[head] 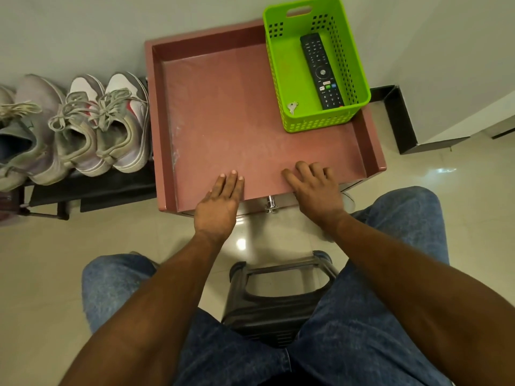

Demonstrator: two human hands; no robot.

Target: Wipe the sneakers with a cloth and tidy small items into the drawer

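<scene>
Drawer (250, 112) floor lies bare left of the corner basket (289, 79).

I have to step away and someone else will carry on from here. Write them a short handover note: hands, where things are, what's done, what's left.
Left hand and right hand: both flat on the front edge of the pink cabinet top, holding nothing.
Green basket sits at the top's far right corner, holding the remote and a key.
Sneakers stand on the rack to the left. No cloth in view.
Drawer knob is between the hands.
Left: get the remote and key into the drawer; whether the sneakers are wiped is unclear.
</scene>
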